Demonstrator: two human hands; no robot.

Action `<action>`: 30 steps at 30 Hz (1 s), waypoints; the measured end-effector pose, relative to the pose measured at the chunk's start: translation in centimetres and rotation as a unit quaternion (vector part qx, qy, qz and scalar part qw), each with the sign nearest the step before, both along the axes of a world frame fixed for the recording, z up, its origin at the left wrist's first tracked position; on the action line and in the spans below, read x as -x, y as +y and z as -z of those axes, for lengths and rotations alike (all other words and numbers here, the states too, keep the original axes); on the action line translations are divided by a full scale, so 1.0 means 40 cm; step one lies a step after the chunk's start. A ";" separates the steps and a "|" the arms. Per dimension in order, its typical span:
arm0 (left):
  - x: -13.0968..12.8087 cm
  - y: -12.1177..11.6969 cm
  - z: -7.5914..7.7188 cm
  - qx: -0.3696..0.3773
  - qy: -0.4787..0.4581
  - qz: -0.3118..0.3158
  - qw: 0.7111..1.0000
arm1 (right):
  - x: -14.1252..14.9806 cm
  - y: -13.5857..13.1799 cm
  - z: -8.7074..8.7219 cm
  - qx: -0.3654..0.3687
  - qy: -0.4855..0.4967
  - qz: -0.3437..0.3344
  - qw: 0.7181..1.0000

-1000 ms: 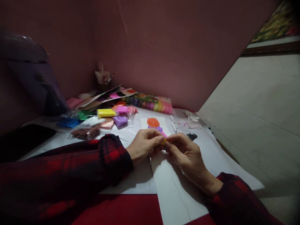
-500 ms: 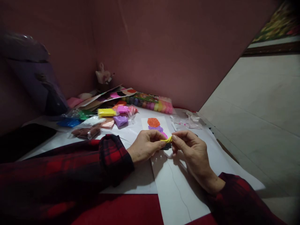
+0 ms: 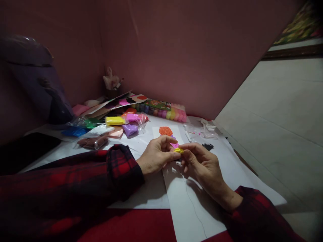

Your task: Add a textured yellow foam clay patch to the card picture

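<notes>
A small folded lump of yellow modelling clay (image 3: 178, 150) sits between my fingertips above a long white paper. My right hand (image 3: 202, 164) pinches it between thumb and forefinger. On the other side, the thumb of my left hand (image 3: 156, 156) presses against the clay, its forefinger lifted a little off it. Behind my hands, the picture sheet (image 3: 156, 132) carries a textured orange patch (image 3: 165, 130), with purple and a magenta patch (image 3: 174, 145) below it, partly hidden by my fingers. A thin curved pencil line runs down the lower paper (image 3: 181, 208).
Bagged clay lies to the left, including a yellow pack (image 3: 115, 121), a purple pack (image 3: 130, 130) and a brown pack (image 3: 92, 142). A long multicoloured clay bag (image 3: 161, 110) rests by the wall. On the right are a white tool (image 3: 188, 136), black clay (image 3: 208, 147) and a clear bag (image 3: 205, 129).
The yellow clay was stretched into a strip between both hands half a second ago. Now it is bunched, my right hand has come back left, and my left forefinger has lifted.
</notes>
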State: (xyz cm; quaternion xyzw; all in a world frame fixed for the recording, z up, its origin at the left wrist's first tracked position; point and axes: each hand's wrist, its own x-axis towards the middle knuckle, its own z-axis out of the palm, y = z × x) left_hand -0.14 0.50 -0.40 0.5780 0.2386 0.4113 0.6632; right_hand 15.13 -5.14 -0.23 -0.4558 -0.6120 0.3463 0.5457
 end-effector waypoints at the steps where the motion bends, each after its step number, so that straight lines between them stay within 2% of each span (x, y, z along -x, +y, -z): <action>1: 0.000 0.000 0.001 0.004 0.019 0.011 1.000 | -0.001 -0.002 0.002 -0.010 -0.008 -0.009 1.000; 4: 0.001 -0.002 0.000 0.008 0.057 0.022 0.998 | -0.002 -0.005 0.005 -0.030 -0.033 -0.013 0.999; 8: -0.003 -0.007 0.002 -0.017 0.067 -0.030 0.997 | -0.001 -0.004 0.006 -0.036 -0.055 -0.006 0.998; 11: -0.006 -0.008 0.006 -0.040 0.083 -0.048 0.995 | -0.001 0.000 0.007 -0.028 -0.049 -0.005 0.998; 16: -0.004 -0.007 0.003 -0.025 0.040 -0.018 0.999 | -0.003 0.004 0.012 -0.029 -0.044 0.027 0.998; 23: 0.006 -0.007 -0.014 -0.015 0.074 0.001 0.997 | 0.000 -0.001 0.009 -0.052 -0.066 -0.002 0.996; 30: -0.001 -0.009 -0.017 -0.023 0.032 -0.045 0.998 | 0.010 0.005 -0.005 0.008 0.034 0.032 0.999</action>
